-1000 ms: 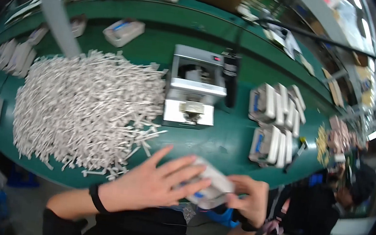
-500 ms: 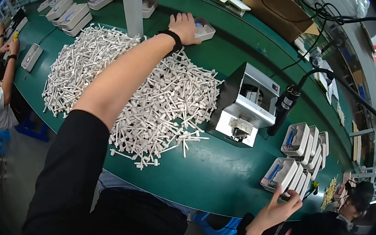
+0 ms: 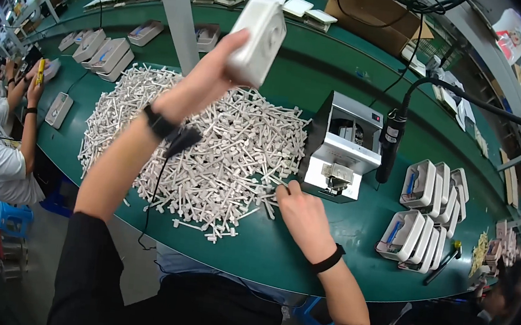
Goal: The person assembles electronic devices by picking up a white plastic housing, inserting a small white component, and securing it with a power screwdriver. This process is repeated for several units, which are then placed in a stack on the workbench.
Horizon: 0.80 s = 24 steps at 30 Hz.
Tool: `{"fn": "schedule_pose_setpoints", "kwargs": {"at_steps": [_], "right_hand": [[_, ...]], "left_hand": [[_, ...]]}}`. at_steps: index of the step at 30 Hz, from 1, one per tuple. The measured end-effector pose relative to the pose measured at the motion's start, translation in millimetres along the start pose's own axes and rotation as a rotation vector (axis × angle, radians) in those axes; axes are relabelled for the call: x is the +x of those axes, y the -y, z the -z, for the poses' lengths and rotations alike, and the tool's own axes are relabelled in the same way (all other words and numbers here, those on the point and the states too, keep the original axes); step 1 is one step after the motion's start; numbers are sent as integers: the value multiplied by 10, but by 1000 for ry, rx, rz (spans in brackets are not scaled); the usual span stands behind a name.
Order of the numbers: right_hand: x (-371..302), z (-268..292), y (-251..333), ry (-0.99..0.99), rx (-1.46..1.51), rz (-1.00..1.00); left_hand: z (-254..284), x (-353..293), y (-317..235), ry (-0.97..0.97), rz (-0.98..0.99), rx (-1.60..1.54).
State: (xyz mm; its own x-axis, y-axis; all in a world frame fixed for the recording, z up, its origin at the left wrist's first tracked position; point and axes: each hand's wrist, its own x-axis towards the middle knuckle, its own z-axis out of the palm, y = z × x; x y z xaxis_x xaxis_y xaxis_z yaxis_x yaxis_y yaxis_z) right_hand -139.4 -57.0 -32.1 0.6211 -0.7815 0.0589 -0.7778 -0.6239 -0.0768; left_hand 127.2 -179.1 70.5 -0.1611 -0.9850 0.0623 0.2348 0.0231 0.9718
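Raised above the far side of the work table, a white rectangular plastic housing [image 3: 256, 43] tilts on edge in my left hand [image 3: 204, 79], whose fingers wrap round it. Its outer back shows a round recess; the inside faces away from view. Below it spreads a large pile of small white plastic pin-shaped parts [image 3: 236, 147]. My right hand [image 3: 305, 219] is at the pile's right edge, fingers bent and pressed together against a few loose parts. Whether one is pinched between the fingertips is hidden.
A grey machine [image 3: 347, 143] stands right of the pile, beside a black electric screwdriver [image 3: 392, 142] on a cable. Stacked housings with blue wires [image 3: 401, 236] sit farther right. More housings [image 3: 107, 55] lie far left, near a metal post [image 3: 179, 15]. Co-workers sit on both sides.
My left hand has lifted the housing off the far side of the table and tilted it up. My right hand has moved left from the stacked housings to the pile's edge.
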Motion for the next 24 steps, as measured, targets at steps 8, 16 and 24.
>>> {"fn": "schedule_pose_setpoints", "kwargs": {"at_steps": [8,16,24], "right_hand": [[-303,169,-37,-247,444,-101],[-805,429,365,-359,1086,-199],[-908,151,397,-501,599,69]], "left_hand": [[-326,-1975,565,245,315,-810],[-712,-2185,1063,5,415,-778],[-814,-2147,1031,158,507,-799]]}}
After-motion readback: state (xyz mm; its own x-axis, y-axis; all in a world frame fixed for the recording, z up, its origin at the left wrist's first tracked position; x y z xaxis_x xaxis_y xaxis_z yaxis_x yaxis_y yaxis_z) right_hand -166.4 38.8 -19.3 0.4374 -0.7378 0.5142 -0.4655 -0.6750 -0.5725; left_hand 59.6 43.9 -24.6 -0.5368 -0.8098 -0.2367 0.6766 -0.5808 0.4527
